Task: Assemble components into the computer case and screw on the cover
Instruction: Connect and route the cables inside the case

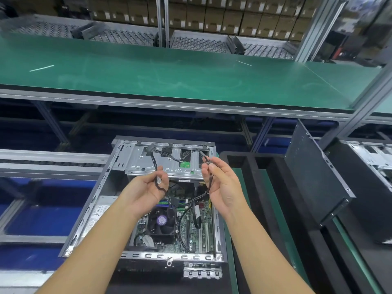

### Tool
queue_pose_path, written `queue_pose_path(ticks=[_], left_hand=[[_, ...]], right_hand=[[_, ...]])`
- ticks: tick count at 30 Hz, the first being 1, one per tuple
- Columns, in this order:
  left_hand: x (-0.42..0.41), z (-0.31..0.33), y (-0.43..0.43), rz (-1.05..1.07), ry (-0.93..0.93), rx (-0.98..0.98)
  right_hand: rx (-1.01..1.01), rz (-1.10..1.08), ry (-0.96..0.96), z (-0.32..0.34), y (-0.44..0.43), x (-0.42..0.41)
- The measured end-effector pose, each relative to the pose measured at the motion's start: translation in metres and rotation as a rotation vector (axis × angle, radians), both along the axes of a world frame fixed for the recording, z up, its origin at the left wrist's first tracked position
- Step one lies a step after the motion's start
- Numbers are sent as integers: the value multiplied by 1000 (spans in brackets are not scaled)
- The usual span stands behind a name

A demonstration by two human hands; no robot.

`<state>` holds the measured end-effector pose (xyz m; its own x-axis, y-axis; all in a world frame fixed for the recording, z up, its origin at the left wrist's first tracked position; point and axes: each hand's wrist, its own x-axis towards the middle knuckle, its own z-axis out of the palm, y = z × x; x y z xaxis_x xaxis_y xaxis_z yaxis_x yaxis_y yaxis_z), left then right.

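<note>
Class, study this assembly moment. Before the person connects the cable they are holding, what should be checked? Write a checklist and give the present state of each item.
1. Case open for access: ok. The computer case is uncovered, and the cover panel stands apart on its right.
2. Grip on the black cable: ok. The left hand and right hand each hold it above the case.
3. Cable free of tangles: cannot tell. Strands loop and cross between the hands.
4. Target socket in sight: cannot tell. The hands hide part of the motherboard.
5. CPU fan in place: ok.
</note>
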<state>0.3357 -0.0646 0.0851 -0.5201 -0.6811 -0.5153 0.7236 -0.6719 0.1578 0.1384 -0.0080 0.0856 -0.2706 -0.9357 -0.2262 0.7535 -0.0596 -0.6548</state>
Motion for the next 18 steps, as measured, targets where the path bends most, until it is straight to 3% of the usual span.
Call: queue_pose_path(ticks=[5, 9, 18], left_hand=[[5, 2, 5, -41, 151, 57], [6, -4, 4, -73, 114, 12], [0, -21, 11, -212, -630, -468]], right_hand=[[48, 18, -4, 1, 0, 4], [84, 37, 53, 0, 2, 6], [231, -71, -270, 3, -3, 3]])
